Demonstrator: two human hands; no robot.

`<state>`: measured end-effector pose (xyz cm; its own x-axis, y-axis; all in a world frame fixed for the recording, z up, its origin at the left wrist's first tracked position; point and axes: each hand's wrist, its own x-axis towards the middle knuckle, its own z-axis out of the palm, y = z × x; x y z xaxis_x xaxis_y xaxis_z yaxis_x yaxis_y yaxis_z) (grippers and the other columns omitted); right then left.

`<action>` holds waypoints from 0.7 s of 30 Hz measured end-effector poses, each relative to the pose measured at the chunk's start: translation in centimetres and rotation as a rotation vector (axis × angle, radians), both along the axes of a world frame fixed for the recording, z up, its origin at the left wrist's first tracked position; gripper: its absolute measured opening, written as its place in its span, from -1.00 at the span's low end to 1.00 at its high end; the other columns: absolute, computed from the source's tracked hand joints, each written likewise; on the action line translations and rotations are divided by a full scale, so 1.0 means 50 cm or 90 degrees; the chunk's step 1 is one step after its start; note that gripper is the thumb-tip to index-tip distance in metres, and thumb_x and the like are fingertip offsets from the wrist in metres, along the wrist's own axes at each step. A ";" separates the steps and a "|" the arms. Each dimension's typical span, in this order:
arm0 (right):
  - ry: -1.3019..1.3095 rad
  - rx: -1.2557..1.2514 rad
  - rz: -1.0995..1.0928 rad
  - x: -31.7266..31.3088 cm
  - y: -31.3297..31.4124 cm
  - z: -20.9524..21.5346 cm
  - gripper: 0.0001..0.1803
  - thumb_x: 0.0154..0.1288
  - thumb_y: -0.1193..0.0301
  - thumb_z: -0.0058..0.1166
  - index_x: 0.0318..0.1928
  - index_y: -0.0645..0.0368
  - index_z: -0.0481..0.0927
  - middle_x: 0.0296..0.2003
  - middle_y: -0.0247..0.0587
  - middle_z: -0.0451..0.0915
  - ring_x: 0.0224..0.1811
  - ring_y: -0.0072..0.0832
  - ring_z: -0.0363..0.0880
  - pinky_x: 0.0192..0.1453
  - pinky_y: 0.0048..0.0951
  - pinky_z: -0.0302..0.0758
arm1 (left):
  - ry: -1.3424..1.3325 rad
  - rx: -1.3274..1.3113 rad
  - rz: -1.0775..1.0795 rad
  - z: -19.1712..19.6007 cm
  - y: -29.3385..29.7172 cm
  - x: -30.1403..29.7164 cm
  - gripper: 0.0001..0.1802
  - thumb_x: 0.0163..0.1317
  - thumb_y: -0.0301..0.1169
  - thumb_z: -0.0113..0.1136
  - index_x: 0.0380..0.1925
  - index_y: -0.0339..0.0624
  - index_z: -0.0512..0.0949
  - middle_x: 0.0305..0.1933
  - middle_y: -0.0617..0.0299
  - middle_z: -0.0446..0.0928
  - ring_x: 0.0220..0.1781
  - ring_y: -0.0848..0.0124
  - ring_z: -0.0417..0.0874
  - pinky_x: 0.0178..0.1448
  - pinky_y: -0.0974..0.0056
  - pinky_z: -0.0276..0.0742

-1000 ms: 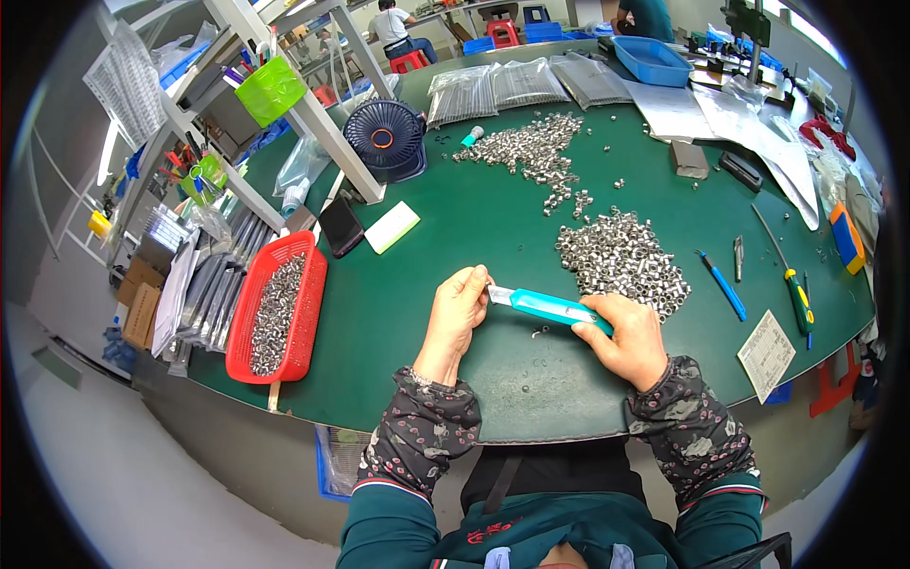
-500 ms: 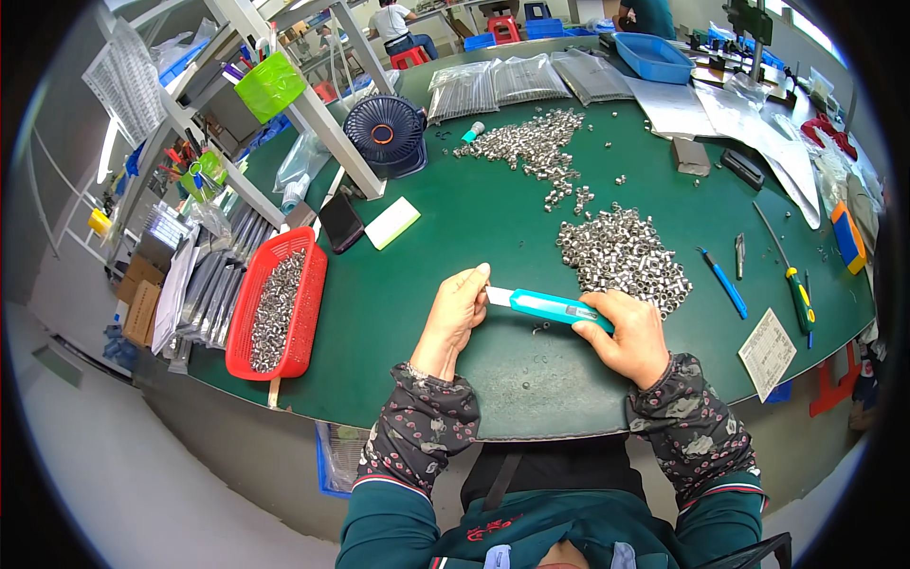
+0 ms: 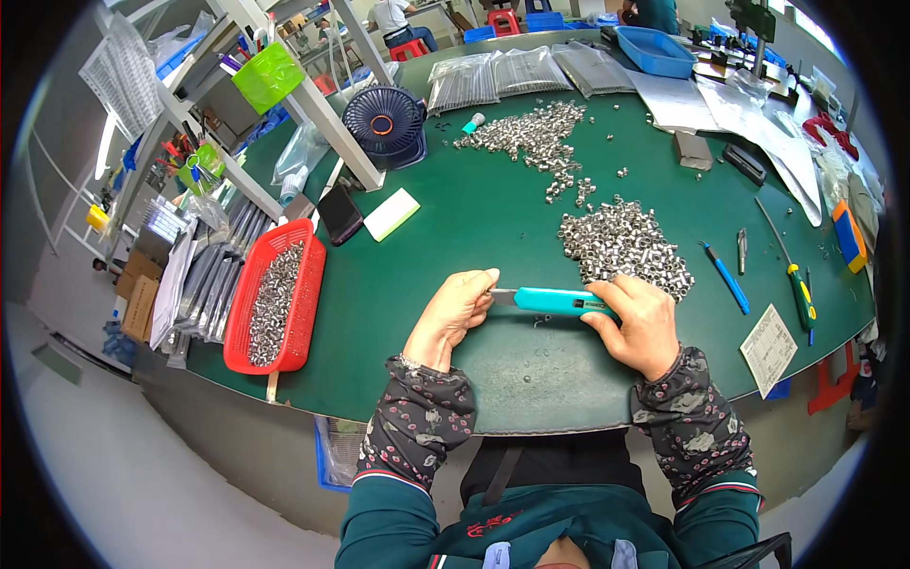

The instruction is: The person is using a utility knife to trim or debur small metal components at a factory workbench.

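Observation:
My right hand grips the teal handle of a utility knife, its blade pointing left. At the blade's tip my left hand is closed in a pinch; whatever sits between its fingertips is too small and covered to make out. Just beyond my right hand lies a heap of small shiny metal rings. Farther back, more of these metal rings are spread in a loose pile. A few tiny shavings lie on the green table below the knife.
To the left stands a red basket holding metal rings. Behind it are a dark phone, a white-and-green pad and a fan. On the right lie a blue pen-like tool, a screwdriver and a paper slip.
The knife has turned from a downward-right slant to nearly level. My right hand has moved slightly right, and my left hand's grip has rolled a little.

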<state>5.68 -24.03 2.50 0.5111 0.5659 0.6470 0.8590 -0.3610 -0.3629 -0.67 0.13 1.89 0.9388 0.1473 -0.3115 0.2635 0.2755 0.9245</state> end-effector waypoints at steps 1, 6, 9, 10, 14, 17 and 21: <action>-0.015 -0.004 -0.002 0.000 -0.001 0.003 -0.72 -0.12 0.34 0.22 -0.34 0.09 0.50 -0.60 -0.28 0.32 -0.54 -0.34 0.41 -0.50 -0.34 0.32 | 0.001 -0.001 0.000 0.001 -0.001 0.000 -0.67 0.24 -0.26 0.04 -0.66 -0.10 0.30 -0.76 0.47 0.16 -0.78 0.69 0.04 -0.76 0.55 -0.09; -0.118 -0.020 -0.013 0.002 -0.004 0.016 -0.68 -0.19 0.37 0.25 -0.33 0.10 0.50 -0.60 -0.31 0.30 -0.54 -0.38 0.38 -0.50 -0.35 0.28 | -0.003 0.009 -0.029 -0.001 0.003 -0.002 -0.70 0.22 -0.25 0.06 -0.62 -0.10 0.31 -0.76 0.46 0.17 -0.77 0.69 0.04 -0.76 0.55 -0.10; -0.161 -0.025 -0.016 0.003 -0.005 0.019 -0.66 -0.20 0.37 0.25 -0.31 0.09 0.51 -0.61 -0.32 0.29 -0.55 -0.39 0.37 -0.51 -0.36 0.28 | -0.009 0.005 -0.032 -0.006 0.006 0.000 -0.69 0.23 -0.24 0.05 -0.62 -0.10 0.31 -0.75 0.46 0.17 -0.77 0.70 0.04 -0.76 0.55 -0.10; -0.146 -0.023 -0.011 0.002 -0.005 0.017 -0.68 -0.18 0.37 0.24 -0.31 0.11 0.52 -0.62 -0.30 0.31 -0.57 -0.36 0.37 -0.51 -0.36 0.27 | -0.011 0.006 -0.031 -0.005 0.003 0.000 -0.69 0.23 -0.24 0.05 -0.62 -0.10 0.31 -0.75 0.46 0.17 -0.77 0.70 0.04 -0.76 0.55 -0.10; -0.031 0.038 -0.015 0.001 -0.003 0.003 -0.69 -0.15 0.36 0.25 -0.30 0.12 0.53 -0.62 -0.28 0.35 -0.62 -0.33 0.40 -0.55 -0.36 0.31 | -0.109 -0.025 0.030 -0.013 0.004 0.000 -0.69 0.27 -0.20 0.00 -0.54 -0.16 0.38 -0.61 0.41 0.26 -0.73 0.71 0.07 -0.73 0.59 -0.03; 0.084 0.065 0.006 0.004 -0.001 -0.015 -0.73 -0.08 0.34 0.22 -0.31 0.16 0.56 -0.57 -0.20 0.46 -0.58 -0.25 0.46 -0.51 -0.33 0.37 | -0.188 -0.101 0.037 -0.018 0.006 0.002 -0.80 0.28 -0.29 0.00 -0.38 -0.21 0.42 -0.49 0.36 0.32 -0.69 0.71 0.13 -0.71 0.62 0.02; 0.245 0.067 0.034 0.004 0.004 -0.019 -0.73 -0.01 0.30 0.20 -0.30 0.19 0.58 -0.50 -0.14 0.55 -0.52 -0.27 0.54 -0.45 -0.35 0.43 | -0.251 -0.182 0.053 -0.013 -0.002 0.004 -0.88 0.25 -0.43 0.04 -0.27 -0.23 0.42 -0.40 0.32 0.36 -0.63 0.69 0.18 -0.70 0.63 0.04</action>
